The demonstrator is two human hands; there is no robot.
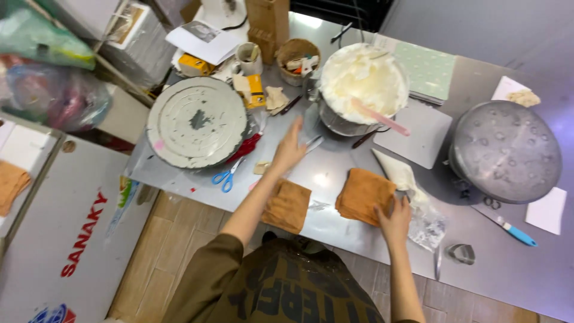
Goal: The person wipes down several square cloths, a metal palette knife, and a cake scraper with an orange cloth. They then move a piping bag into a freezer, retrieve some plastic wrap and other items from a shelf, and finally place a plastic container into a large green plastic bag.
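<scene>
My left hand (289, 149) reaches out over the steel table (335, 173), fingers spread, holding nothing, just short of a metal tool (313, 143) lying near a big bowl of white cream (362, 84) with a pink spatula (379, 117) in it. An orange cloth (287, 205) lies under that forearm. My right hand (395, 219) rests on the edge of a second folded orange cloth (362, 194), touching a clear piping bag (406, 185) beside it. Whether it grips the bag is hard to tell.
A round grey turntable (196, 121) sits at the left, with blue-handled scissors (225, 177) and a red tool (244, 147) by it. Another round metal turntable (504, 149) stands at the right. A blue-handled knife (508, 227), a metal cutter (461, 253), a small basket (298, 60) and boxes crowd the table.
</scene>
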